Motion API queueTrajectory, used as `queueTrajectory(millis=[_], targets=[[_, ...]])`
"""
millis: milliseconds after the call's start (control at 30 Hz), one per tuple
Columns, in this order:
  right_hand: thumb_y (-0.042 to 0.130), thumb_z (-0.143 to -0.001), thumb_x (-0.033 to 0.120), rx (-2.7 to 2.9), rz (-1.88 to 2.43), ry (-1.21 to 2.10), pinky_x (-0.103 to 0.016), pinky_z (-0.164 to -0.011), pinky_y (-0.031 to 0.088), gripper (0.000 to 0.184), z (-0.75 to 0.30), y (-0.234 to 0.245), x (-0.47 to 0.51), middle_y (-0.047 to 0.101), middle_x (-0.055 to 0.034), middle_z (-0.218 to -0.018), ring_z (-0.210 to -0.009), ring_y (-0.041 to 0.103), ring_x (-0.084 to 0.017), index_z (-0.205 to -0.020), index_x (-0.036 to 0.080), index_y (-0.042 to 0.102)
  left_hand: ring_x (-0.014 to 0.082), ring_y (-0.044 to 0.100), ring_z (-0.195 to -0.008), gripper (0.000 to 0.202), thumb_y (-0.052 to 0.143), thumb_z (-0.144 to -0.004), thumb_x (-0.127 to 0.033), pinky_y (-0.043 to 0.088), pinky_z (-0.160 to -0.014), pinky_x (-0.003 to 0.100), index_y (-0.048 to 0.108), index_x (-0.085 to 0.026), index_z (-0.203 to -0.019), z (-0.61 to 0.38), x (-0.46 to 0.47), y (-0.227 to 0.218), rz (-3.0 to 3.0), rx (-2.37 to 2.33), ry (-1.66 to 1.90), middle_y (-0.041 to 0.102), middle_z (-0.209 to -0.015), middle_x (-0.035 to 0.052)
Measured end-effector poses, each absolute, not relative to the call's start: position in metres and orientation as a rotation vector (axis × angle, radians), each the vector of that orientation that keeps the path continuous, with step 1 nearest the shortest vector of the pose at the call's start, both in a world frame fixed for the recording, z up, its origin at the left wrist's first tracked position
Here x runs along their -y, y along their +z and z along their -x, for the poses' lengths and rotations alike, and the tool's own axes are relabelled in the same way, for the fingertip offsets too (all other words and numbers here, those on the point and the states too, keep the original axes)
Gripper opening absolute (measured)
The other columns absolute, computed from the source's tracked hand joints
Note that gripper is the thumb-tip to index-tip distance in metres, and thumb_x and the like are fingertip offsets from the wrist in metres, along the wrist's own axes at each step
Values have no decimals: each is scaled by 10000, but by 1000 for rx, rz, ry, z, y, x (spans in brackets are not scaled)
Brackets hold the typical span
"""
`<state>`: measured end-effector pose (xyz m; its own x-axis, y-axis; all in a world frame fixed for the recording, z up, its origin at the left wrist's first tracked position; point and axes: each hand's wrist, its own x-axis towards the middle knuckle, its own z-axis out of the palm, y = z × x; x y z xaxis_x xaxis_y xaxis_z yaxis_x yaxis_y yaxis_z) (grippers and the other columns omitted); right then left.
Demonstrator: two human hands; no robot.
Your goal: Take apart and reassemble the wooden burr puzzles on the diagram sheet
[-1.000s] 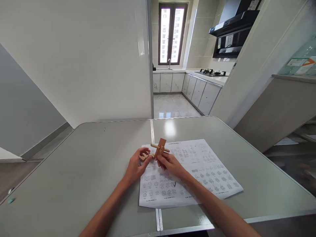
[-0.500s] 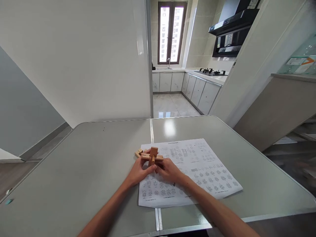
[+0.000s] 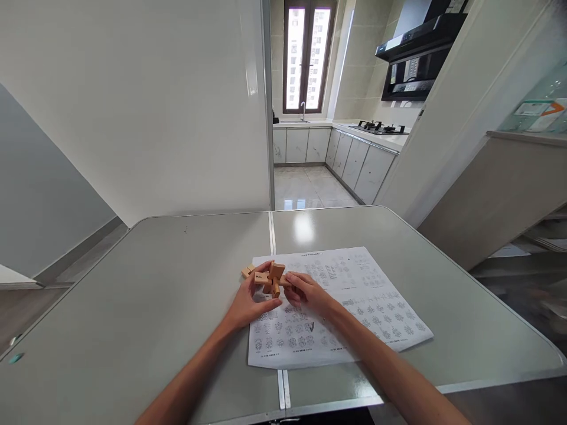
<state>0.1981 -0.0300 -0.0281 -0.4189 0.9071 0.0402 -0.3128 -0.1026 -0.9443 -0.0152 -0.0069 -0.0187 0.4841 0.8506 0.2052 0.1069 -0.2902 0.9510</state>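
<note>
A small wooden interlocking puzzle (image 3: pixel 271 278) of crossed bars is held just above a printed instruction sheet (image 3: pixel 349 295). My left hand (image 3: pixel 245 302) grips the puzzle from the left, thumb and fingers closed on its bars. My right hand (image 3: pixel 309 291) pinches the right end of a bar. A loose wooden piece (image 3: pixel 247 271) lies on the table just left of the sheet, beyond my left fingers.
The sheet lies on a grey folding table (image 3: pixel 155 307) with a centre seam. A small teal object (image 3: pixel 19 356) sits near the table's left edge. White walls stand behind; a kitchen doorway opens beyond the table, a counter stands at right.
The puzzle was lowered from an upright tilt and turned in my hands. My left hand let go of the loose piece, which now lies on the table, and took hold of the puzzle.
</note>
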Motion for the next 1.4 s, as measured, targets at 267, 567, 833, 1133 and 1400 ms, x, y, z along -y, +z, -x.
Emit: queueTrajectory(millis=[267,567,833,1133,1400], targets=[[683,-917,647,1170,715,1760,-237,-496,285,484,-201,-33,29,369,91,-579,-500,342,-88,-798,211,511,390,524,-1411,956,920,-702,-449,452,-1164,550,491,-260,-1535,14,10,-13,-1749,-825,887,538,-1554,152],[640,-970,621,1184,661,1751,-241,-506,316,460,-201,-41,28,461,67,-567,-483,392,-88,-805,200,553,393,500,-1436,941,961,-656,-422,375,-1215,572,551,-280,-1491,14,6,-18,-1709,-771,919,557,-1542,146],[599,-968,675,1134,719,1643,-231,-499,375,488,-198,-42,27,604,3,-764,-540,502,-95,-993,189,628,386,503,-1441,870,933,-690,-448,411,-1201,529,587,-257,-1466,13,3,-21,-1680,-730,980,559,-1539,148],[447,-925,843,1248,505,1897,-263,-470,515,822,-195,-35,30,704,-157,-1215,-736,723,-206,-1468,233,536,363,557,-1389,937,938,-678,-343,484,-1147,527,508,-283,-1509,9,16,-6,-1791,-833,918,594,-1502,130],[530,-950,758,1124,485,1950,-283,-574,565,696,-196,-33,33,746,-129,-1058,-756,687,-202,-1334,193,659,359,556,-1361,994,961,-651,-387,589,-1005,472,479,-309,-1516,5,22,-4,-1904,-793,871,535,-1525,143]])
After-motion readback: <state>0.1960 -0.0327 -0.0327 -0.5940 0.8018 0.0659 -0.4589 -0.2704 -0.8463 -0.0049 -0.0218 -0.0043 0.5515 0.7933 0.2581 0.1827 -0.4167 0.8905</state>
